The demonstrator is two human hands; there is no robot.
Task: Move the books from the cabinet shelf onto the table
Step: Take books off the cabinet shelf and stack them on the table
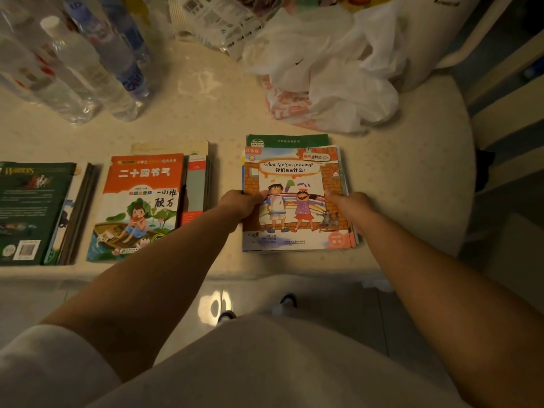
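Your left hand (245,203) and right hand (350,203) each pinch a side edge of the picture-book stack (295,198), lying near the surface's (412,172) front edge. Thin, floppy, glossy covers (likely slippery): keep holding both sides so none slides.

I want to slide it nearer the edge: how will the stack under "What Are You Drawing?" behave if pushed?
The stack of thin picture books probably fans apart: its edges already sit staggered. The soft covers look floppy, so they may bend when lifted. Left hand and right hand grip opposite sides, which should help.
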